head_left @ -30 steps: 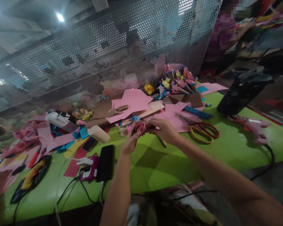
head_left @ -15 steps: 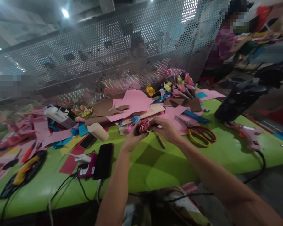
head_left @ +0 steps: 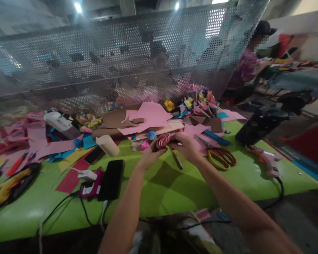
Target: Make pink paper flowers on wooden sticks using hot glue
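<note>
Between my two hands is a pink paper roll [head_left: 163, 140] with ruffled, layered folds, held above the green table [head_left: 159, 201]. My left hand [head_left: 151, 155] closes around its left and lower side, thumb across the front. On the other side, the fingers of my right hand [head_left: 182, 145] pinch the roll's right edge. A thin golden-brown stick [head_left: 177, 159] lies on the table just below my right hand. Scissors [head_left: 222, 158] with yellow and red handles rest to the right of it. Pink paper sheets [head_left: 149, 116] are piled behind my hands.
A black bin-like container [head_left: 258, 123] and a pink glue gun [head_left: 271, 164] are at right. On the left are a phone [head_left: 111, 180], a purple power adapter [head_left: 92, 185] with cables, and a cardboard tube [head_left: 107, 145]. Finished-looking paper flowers [head_left: 201, 102] stand by the perforated metal panel [head_left: 108, 60]. A person [head_left: 245, 68] sits beyond.
The camera view has tilted and shifted slightly, so table items appear moved left. Both hands keep hold of the pink roll, whose folded face now turns a little more upward.
</note>
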Demonstrator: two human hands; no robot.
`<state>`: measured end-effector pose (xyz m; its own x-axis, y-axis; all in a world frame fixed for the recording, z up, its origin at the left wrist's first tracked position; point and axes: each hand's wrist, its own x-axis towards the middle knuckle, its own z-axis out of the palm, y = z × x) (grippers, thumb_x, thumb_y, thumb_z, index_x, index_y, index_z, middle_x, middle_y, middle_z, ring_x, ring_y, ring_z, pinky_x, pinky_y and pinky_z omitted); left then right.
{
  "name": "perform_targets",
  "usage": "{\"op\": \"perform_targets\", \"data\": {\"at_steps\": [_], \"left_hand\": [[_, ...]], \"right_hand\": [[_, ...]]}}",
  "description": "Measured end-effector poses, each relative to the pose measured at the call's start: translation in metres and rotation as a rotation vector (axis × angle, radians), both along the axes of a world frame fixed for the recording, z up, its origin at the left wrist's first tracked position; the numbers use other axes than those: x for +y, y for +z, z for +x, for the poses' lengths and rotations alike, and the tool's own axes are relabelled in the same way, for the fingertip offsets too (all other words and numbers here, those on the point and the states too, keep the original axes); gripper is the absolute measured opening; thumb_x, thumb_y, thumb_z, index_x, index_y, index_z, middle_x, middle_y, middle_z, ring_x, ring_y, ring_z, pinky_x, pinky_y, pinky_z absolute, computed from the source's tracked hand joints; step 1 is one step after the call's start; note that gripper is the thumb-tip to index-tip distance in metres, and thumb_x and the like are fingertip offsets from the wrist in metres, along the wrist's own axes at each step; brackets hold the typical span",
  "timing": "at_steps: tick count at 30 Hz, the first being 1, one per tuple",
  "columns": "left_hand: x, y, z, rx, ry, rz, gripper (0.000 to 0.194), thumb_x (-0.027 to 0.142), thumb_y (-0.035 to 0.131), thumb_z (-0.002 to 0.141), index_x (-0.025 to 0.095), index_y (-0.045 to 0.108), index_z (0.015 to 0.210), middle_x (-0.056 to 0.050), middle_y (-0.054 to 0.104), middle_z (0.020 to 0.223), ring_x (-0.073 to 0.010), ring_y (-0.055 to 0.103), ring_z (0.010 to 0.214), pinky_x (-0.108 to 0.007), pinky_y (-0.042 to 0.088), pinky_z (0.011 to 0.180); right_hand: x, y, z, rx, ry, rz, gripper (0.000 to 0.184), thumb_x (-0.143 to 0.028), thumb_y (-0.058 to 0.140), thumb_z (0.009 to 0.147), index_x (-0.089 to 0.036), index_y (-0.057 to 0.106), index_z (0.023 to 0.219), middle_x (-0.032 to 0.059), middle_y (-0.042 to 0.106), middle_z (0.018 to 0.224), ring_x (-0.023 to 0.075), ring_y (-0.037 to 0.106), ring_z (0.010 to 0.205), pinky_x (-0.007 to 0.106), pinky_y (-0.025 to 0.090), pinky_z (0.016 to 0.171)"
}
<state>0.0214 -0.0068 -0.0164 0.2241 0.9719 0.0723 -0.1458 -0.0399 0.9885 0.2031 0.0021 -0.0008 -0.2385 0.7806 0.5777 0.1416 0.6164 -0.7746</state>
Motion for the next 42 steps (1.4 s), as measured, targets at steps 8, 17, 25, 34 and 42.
{"op": "perform_targets", "data": {"at_steps": [8, 17, 25, 34, 42], "left_hand": [[0.0, -0.002, 0.002, -0.03, -0.034, 0.023, 0.051, 0.026, 0.083, 0.068, 0.024, 0.067, 0.116, -0.005, 0.071, 0.12, -0.0222, 0.062, 0.114, -0.04, 0.045, 0.104], [0.005, -0.014, 0.013, -0.032, 0.022, 0.032, 0.051, 0.021, 0.08, 0.071, 0.022, 0.064, 0.119, -0.009, 0.069, 0.123, -0.0243, 0.061, 0.116, -0.043, 0.042, 0.108], [-0.001, -0.011, 0.013, 0.047, -0.001, 0.112, 0.049, 0.024, 0.078, 0.075, 0.018, 0.063, 0.121, -0.01, 0.068, 0.123, -0.0264, 0.06, 0.117, -0.043, 0.042, 0.107], [0.001, -0.015, 0.013, 0.039, -0.024, 0.096, 0.055, 0.023, 0.08, 0.072, 0.02, 0.061, 0.123, -0.009, 0.066, 0.127, -0.0252, 0.058, 0.122, -0.041, 0.042, 0.109], [0.001, -0.01, 0.007, -0.043, -0.036, 0.164, 0.054, 0.024, 0.083, 0.067, 0.02, 0.066, 0.119, -0.008, 0.068, 0.125, -0.0277, 0.058, 0.123, -0.043, 0.041, 0.111]], "right_hand": [[-0.003, 0.003, -0.001, 0.012, 0.019, -0.079, 0.014, -0.031, 0.066, 0.083, -0.019, 0.071, 0.086, 0.0038, 0.071, 0.084, 0.0157, 0.062, 0.071, 0.027, 0.05, 0.064], [-0.007, -0.005, 0.01, 0.039, -0.089, -0.257, 0.028, -0.037, 0.075, 0.076, -0.019, 0.069, 0.096, 0.0025, 0.069, 0.081, 0.0153, 0.062, 0.069, 0.028, 0.051, 0.062], [-0.007, -0.013, 0.01, -0.007, -0.096, -0.258, 0.029, -0.04, 0.08, 0.072, -0.022, 0.073, 0.094, 0.0035, 0.072, 0.081, 0.0182, 0.063, 0.068, 0.03, 0.052, 0.06], [-0.002, -0.017, 0.01, -0.064, -0.046, -0.104, 0.011, -0.034, 0.072, 0.081, -0.024, 0.073, 0.087, 0.0009, 0.069, 0.077, 0.0191, 0.064, 0.07, 0.031, 0.052, 0.063], [-0.003, -0.005, 0.006, -0.089, 0.0, -0.037, 0.017, -0.037, 0.07, 0.084, -0.021, 0.073, 0.08, 0.003, 0.069, 0.08, 0.019, 0.065, 0.078, 0.031, 0.052, 0.073]]}}
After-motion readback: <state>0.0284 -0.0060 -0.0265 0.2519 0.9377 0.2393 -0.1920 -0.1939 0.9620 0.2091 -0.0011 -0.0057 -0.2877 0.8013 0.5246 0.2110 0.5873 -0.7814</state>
